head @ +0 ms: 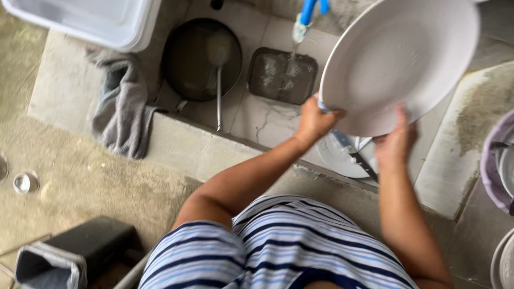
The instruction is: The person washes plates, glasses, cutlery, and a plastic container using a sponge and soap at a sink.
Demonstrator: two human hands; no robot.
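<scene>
Both hands clasp the lower rim of the large white plate [399,61], left hand [313,120] and right hand [396,139] side by side, so the tilted plate rises up and away from both grips, just beside the tap's stream [292,59].

We have little room up high: the big white plate [399,59], tilted on edge, fills the space under the blue tap [307,15] to its right, and both our hands sit on its lower rim, left hand [315,120] and right hand [395,140], close together. Below them a second white plate with a knife [353,155] blocks the basin floor. Further left, the square dark tray [282,75] under the running water and the round pan [201,59] with its ladle take up the basin; a bare strip of tile [257,120] lies open in front of them. A grey towel [120,104] drapes the left ledge.
</scene>
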